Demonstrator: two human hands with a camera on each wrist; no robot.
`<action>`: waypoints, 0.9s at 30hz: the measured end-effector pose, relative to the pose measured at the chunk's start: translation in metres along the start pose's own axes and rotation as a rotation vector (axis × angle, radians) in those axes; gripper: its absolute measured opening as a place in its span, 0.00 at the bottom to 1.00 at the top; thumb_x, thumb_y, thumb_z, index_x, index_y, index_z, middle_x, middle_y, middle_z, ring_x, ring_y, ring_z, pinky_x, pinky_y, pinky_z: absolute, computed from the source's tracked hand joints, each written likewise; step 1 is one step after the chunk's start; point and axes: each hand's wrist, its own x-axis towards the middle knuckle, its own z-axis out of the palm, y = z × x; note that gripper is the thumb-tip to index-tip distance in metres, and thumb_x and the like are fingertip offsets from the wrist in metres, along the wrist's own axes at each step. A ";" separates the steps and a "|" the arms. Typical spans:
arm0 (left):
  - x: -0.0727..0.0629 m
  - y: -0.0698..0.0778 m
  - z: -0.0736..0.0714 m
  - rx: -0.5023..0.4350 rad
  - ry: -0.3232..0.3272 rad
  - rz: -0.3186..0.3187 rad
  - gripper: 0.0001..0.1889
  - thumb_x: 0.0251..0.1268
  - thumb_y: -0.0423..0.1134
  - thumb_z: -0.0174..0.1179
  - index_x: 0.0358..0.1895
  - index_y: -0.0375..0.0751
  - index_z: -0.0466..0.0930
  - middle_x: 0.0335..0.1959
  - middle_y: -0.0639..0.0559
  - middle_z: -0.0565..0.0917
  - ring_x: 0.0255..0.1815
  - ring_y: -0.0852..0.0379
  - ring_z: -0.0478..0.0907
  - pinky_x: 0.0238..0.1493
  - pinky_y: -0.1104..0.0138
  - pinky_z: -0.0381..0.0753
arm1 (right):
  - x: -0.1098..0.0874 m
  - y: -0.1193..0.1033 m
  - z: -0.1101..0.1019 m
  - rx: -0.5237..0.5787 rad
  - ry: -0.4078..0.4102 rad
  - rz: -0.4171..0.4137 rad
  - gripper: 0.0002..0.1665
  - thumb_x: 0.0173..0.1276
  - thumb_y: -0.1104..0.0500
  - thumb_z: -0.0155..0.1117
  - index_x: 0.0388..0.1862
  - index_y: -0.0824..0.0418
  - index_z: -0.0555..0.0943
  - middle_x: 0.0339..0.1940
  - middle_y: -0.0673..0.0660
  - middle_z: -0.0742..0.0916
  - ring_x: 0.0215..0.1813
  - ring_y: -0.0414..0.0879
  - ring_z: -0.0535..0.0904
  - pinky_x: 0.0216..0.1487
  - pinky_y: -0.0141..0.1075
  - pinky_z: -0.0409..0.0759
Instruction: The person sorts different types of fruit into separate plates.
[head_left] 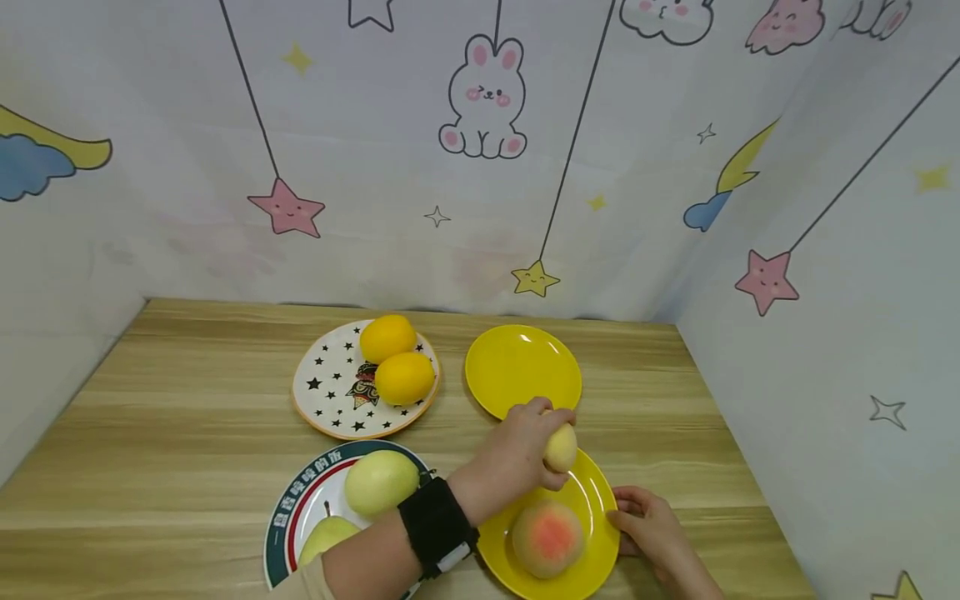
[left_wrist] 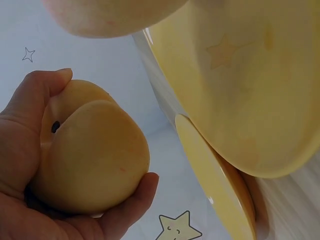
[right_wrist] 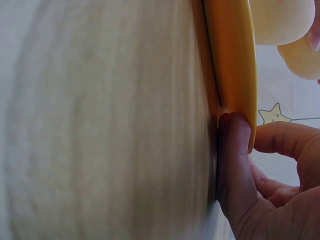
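The left hand (head_left: pixel 513 450) grips a pale-yellow, rounded peach-like fruit (head_left: pixel 561 450) right of lower centre in the head view; the right hand (head_left: pixel 651 527), lower right, pinches the rim of a glossy yellow round plate (head_left: pixel 600 542) bearing a pink-blushed round peach (head_left: pixel 548 539). Left of upper centre on the table, two orange-yellow oval fruits (head_left: pixel 405 379) sit on a star-patterned white plate (head_left: pixel 322 375).

In the left wrist view, thumb and fingers curl round the peach-like fruit at lower left.

In the right wrist view, the rim is clasped right of centre.
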 end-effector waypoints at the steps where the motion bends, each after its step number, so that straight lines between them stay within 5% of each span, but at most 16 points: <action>1: 0.000 0.000 0.001 -0.006 -0.006 -0.004 0.35 0.51 0.44 0.82 0.65 0.53 0.78 0.59 0.50 0.78 0.50 0.50 0.76 0.51 0.68 0.80 | 0.000 0.000 0.000 -0.003 0.002 -0.002 0.26 0.70 0.71 0.61 0.64 0.81 0.71 0.43 0.57 0.85 0.37 0.44 0.85 0.35 0.41 0.90; 27: 0.006 -0.011 0.028 0.007 -0.038 -0.007 0.31 0.51 0.43 0.81 0.60 0.50 0.80 0.45 0.51 0.77 0.40 0.54 0.71 0.44 0.69 0.73 | -0.001 -0.002 0.002 -0.009 0.039 0.031 0.24 0.69 0.72 0.61 0.62 0.79 0.73 0.42 0.58 0.85 0.37 0.45 0.84 0.35 0.43 0.90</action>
